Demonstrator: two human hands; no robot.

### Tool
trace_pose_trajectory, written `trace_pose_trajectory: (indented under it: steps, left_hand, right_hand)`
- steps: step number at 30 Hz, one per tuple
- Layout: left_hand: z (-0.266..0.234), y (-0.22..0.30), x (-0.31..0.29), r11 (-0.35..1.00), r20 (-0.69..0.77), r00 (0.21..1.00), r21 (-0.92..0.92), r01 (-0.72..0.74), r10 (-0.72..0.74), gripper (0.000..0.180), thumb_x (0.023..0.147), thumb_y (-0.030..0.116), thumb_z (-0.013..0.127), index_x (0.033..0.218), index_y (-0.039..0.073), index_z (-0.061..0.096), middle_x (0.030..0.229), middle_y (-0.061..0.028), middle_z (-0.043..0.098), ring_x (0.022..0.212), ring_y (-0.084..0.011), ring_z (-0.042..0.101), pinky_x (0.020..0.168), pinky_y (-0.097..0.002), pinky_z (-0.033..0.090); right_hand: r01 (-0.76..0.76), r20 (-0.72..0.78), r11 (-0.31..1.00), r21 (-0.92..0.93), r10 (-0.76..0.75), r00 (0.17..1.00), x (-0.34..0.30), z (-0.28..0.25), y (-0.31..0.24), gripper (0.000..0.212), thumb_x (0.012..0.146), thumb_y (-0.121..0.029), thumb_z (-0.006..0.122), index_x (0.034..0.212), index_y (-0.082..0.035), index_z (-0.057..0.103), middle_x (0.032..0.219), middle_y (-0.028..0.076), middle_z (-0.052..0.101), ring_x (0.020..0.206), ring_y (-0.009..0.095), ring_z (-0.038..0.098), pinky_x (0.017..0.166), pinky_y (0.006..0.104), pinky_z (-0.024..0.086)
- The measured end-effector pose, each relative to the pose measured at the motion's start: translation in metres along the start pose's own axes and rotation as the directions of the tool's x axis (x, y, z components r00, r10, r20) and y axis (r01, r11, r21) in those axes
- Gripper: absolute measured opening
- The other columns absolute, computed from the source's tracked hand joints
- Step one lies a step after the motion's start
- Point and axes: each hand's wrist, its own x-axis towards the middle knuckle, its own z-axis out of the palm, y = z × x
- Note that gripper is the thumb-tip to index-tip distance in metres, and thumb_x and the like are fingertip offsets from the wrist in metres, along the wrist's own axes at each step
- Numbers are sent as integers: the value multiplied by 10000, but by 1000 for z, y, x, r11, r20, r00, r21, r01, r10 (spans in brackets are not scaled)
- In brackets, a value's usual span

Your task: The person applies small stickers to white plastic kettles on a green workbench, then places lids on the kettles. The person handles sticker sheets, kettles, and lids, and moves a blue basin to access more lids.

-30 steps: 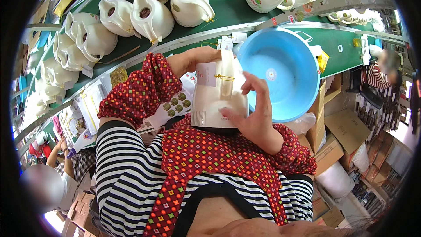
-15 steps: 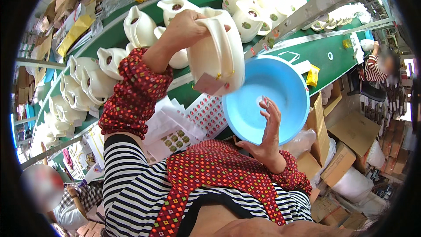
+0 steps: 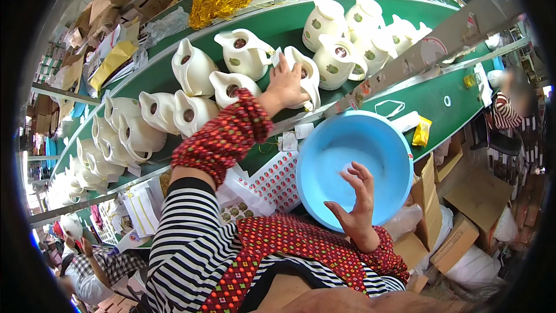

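Note:
My left hand (image 3: 285,86) lies against a cream ceramic pitcher (image 3: 310,73) standing on the green belt, its fingers stretched out and apart over the side. A small white tag shows by the fingertips. Several like pitchers stand close by, among them one with a green print (image 3: 243,55) just behind my hand. My right hand (image 3: 360,208) is held over the near part of a light blue basin (image 3: 399,197), fingers apart and curved, with nothing in it.
A sheet of red round stickers (image 3: 277,179) lies left of the basin. A yellow packet (image 3: 422,131) sits on the green table to the right. Gold tassels (image 3: 220,4) are heaped at the back. A grey metal rail (image 3: 405,61) slants overhead. Cardboard boxes (image 3: 454,243) stand at lower right.
My left hand has moved away from me with the pitcher, which now stands on the belt among the others; the fingers have loosened. My right hand stays over the basin.

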Motion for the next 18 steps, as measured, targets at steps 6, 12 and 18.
trace_pose_trajectory:
  steps: [6,12,18]
  left_hand:
    - [-79,-90,29,951,-279,945,205,232,-171,1049,753,278,841,1627,186,269,1693,-275,176,1555,-549,151,1218,-696,224]
    - [-65,-139,57,959,-335,912,72,274,-235,960,700,444,916,1514,175,483,1553,-209,411,1494,-478,289,1161,-639,360]
    - [-95,-199,35,994,-763,644,17,112,-59,614,752,332,866,1305,126,698,1225,-120,683,1219,-339,607,1061,-471,485]
  right_hand:
    - [8,-4,1000,8,-8,1000,10,4,9,249,746,-22,883,969,-81,789,1273,157,661,1203,336,615,968,455,506]
    - [65,7,998,2,-65,998,16,6,-12,185,749,-12,878,897,-79,790,1200,130,693,1146,314,633,967,429,484]
    - [70,-10,997,31,-70,997,16,-5,-23,211,742,19,873,904,-80,783,1178,119,697,1116,301,646,921,415,510]
